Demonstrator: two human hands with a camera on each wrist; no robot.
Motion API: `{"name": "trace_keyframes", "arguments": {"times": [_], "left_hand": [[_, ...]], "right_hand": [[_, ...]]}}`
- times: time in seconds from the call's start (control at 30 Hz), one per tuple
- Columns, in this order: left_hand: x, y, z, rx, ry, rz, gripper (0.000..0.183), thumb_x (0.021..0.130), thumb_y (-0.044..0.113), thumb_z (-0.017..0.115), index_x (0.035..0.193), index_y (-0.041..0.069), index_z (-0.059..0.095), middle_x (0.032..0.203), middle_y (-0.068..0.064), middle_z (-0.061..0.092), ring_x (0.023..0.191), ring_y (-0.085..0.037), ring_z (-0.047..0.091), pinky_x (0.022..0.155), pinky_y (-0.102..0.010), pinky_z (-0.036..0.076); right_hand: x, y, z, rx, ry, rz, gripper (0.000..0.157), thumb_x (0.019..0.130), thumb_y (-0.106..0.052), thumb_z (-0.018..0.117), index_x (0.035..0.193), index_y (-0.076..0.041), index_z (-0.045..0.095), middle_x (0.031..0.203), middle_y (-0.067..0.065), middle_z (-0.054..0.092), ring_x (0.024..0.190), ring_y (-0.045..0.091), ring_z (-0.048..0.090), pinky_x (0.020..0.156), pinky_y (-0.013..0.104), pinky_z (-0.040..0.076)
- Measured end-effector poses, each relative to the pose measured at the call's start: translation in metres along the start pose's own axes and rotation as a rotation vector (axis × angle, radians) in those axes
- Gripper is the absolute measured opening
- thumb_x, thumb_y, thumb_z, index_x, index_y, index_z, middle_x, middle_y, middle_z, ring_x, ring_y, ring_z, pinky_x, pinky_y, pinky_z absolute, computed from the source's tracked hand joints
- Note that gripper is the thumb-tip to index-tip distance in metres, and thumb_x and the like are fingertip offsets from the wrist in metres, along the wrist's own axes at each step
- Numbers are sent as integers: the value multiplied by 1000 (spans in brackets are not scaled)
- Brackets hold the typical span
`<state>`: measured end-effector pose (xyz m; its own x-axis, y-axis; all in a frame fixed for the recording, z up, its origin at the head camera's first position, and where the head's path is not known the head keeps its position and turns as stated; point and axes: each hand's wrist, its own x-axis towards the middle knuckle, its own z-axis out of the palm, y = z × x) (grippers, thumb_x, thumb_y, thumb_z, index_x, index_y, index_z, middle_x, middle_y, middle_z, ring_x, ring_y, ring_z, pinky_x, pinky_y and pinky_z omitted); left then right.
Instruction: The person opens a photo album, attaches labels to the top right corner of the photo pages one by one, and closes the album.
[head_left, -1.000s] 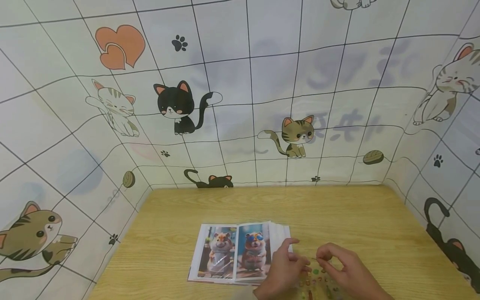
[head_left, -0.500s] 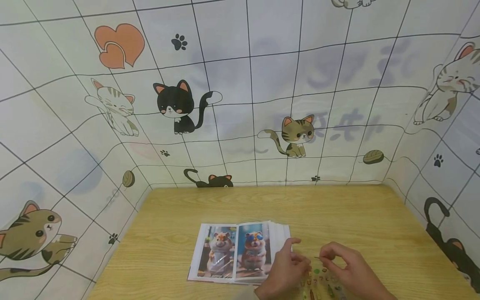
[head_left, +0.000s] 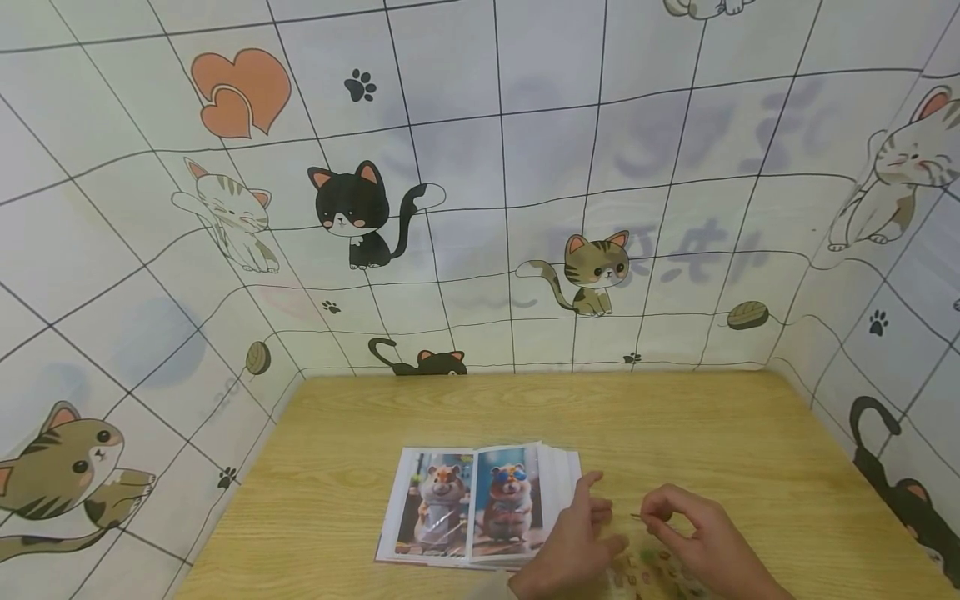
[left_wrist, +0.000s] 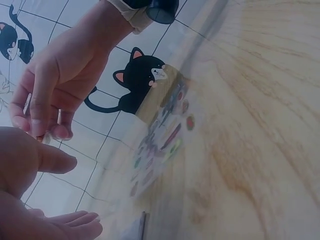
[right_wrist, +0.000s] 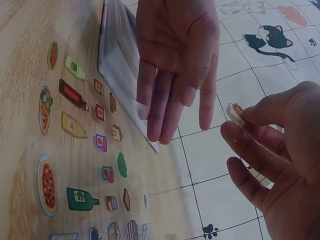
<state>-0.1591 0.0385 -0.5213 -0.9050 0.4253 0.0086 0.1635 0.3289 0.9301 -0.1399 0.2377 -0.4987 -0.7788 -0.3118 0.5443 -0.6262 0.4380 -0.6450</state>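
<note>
My right hand (head_left: 697, 533) pinches a small food sticker (right_wrist: 235, 114) between thumb and forefinger, above the table. My left hand (head_left: 573, 537) faces it with fingers straight and spread, apart from the sticker. Below the hands lies a clear sticker sheet (right_wrist: 75, 125) printed with bottles, pizza, jars and other foods. In the head view the right hand and left thumb partly cover that sheet. Just left of the left hand, a photo album (head_left: 472, 546) lies open at two hamster pictures, its right edge overlapped by that hand.
A wood-grain table (head_left: 330, 492) carries everything. A white wall covering (head_left: 465, 275) with cat drawings and grid lines stands behind it and at both sides. Loose album pages (right_wrist: 122, 55) rise beside the sheet.
The left hand's fingers have opened and spread away from the sheet's edge. The sheet has shifted lower. The right hand, with its pinched sticker, has moved slightly right.
</note>
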Motion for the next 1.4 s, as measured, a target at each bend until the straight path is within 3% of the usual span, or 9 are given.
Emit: {"name": "trace_keyframes", "arguments": {"times": [0.23,0.47,0.7,0.83,1.1,1.3,1.4], "left_hand": [[0,3,-4,-44,-14,-35,69,90,19,70,147,17,32,132,-12,60,122,-22,59,100,-31,50],[-4,7,-11,-108,22,38,53,94,19,65,142,17,41,129,-14,62,121,-23,60,102,-30,48],[-11,12,-25,-199,67,94,39,98,18,60,136,12,52,127,-5,63,121,-18,59,104,-31,47],[-18,14,-34,-191,75,101,34,99,19,59,131,9,57,128,-5,63,121,-18,59,103,-33,48],[-22,8,-53,-182,118,152,32,100,19,57,128,3,58,126,-14,63,121,-32,60,101,-37,50],[-27,7,-64,-130,154,118,29,99,20,59,125,7,62,127,-11,65,120,-30,62,98,-30,51],[-30,6,-70,-96,156,93,29,99,21,59,125,8,63,127,-10,66,120,-30,62,99,-32,51]], "right_hand": [[1,0,-1,2,-9,15,34,81,11,73,93,-20,63,85,-16,65,74,3,59,64,20,50],[1,-1,0,3,-12,37,32,81,10,73,93,-18,63,84,-16,65,74,3,60,64,21,51],[2,0,1,-1,-15,69,32,81,9,74,92,-19,64,84,-16,65,75,3,61,65,22,52],[4,0,1,12,-23,77,32,82,9,73,92,-20,64,85,-15,66,76,4,62,66,22,53],[8,2,3,7,-35,98,26,83,6,73,91,-17,65,85,-15,66,74,4,61,65,23,53],[12,4,7,6,-36,68,29,81,7,75,91,-18,65,83,-16,65,74,3,61,64,22,53],[14,5,8,11,-35,52,28,81,7,75,91,-17,65,83,-16,65,74,3,61,65,21,52]]}}
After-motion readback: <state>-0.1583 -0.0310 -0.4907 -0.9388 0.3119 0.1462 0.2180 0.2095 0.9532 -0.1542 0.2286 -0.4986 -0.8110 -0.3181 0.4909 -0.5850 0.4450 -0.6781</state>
